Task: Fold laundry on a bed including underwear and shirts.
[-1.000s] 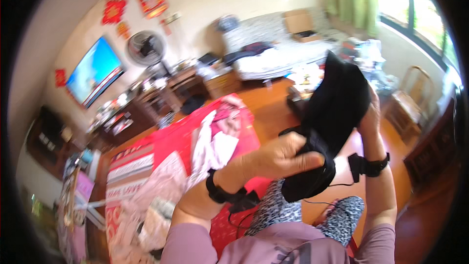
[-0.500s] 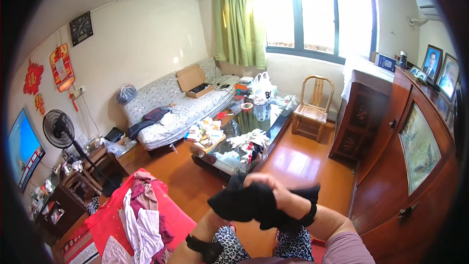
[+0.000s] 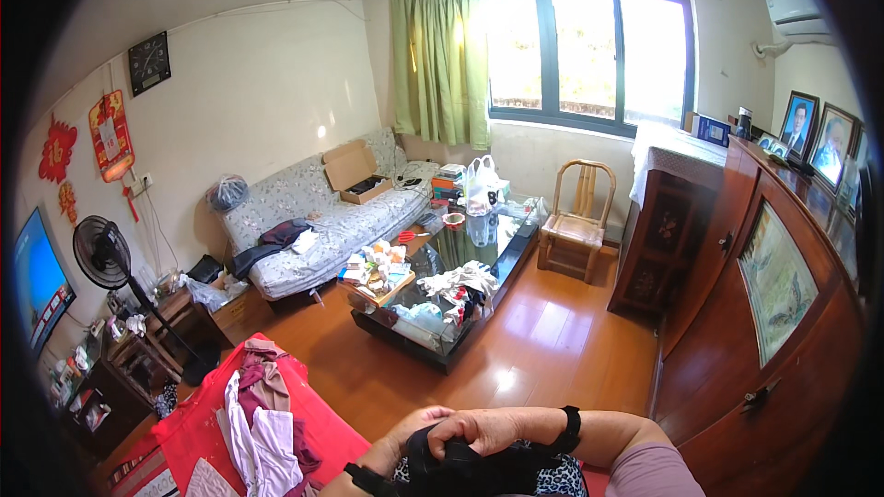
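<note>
A piece of black cloth (image 3: 479,471), of a garment kind I cannot make out, hangs from both my hands low in front of my body. My right hand (image 3: 481,429) is closed with its fingers gripping the cloth's top edge. Next to it, my left hand (image 3: 414,427) also closes on the cloth, its fingers partly hidden. Black bands circle both wrists. To the left, a red-covered surface (image 3: 324,416) bears a white garment (image 3: 270,446) and some maroon and pinkish clothing (image 3: 264,385).
A glass-topped coffee table (image 3: 433,352) stands ahead with gloves and small items. Behind it is a flowered sofa (image 3: 304,269). A bamboo chair (image 3: 578,232) stands near the window. A standing fan (image 3: 138,285) is at left, and a wooden cabinet (image 3: 704,350) lines the right.
Both hands have come down toward my body with the black cloth. The cloth was bunched and stretched sideways between them; now it hangs below. The view has tilted slightly upward.
</note>
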A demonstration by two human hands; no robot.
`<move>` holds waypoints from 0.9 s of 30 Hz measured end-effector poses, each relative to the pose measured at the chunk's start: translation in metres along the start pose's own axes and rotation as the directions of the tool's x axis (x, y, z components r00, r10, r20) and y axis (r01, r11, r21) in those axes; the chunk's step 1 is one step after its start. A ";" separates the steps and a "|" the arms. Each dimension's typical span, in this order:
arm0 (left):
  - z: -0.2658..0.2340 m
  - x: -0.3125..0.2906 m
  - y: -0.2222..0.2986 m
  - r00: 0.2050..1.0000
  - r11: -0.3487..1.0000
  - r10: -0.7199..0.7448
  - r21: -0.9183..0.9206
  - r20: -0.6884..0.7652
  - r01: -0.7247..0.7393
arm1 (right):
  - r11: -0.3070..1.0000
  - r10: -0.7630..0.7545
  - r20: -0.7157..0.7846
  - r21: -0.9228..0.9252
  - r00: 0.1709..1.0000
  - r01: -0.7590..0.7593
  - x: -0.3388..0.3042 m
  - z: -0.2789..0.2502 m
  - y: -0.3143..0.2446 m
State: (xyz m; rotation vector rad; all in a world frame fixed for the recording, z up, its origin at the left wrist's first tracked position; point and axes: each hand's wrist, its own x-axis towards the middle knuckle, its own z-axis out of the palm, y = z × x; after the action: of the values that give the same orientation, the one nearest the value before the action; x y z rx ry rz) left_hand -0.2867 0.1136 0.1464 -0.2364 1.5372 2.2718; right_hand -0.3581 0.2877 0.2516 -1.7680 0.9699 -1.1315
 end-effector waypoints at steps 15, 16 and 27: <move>0.043 -0.051 0.096 0.432 0.386 0.902 0.413 0.020 -0.825 | 0.958 0.285 -0.351 0.123 0.892 -0.258 -0.031 -0.034 0.007; 0.052 -0.059 0.098 0.450 0.411 0.893 0.418 -0.005 -0.810 | 0.955 0.265 -0.373 0.228 0.889 -0.189 -0.027 -0.036 -0.007; 0.072 -0.062 0.084 0.546 0.372 0.833 0.646 0.083 -0.666 | 0.982 0.180 -0.703 0.175 0.688 -0.077 -0.016 -0.042 -0.036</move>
State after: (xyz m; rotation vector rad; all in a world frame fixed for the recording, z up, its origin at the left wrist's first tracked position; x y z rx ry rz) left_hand -0.2586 0.1384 0.2676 0.5278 2.9282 2.1339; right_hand -0.3960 0.3068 0.2911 -1.0996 1.4030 -1.8062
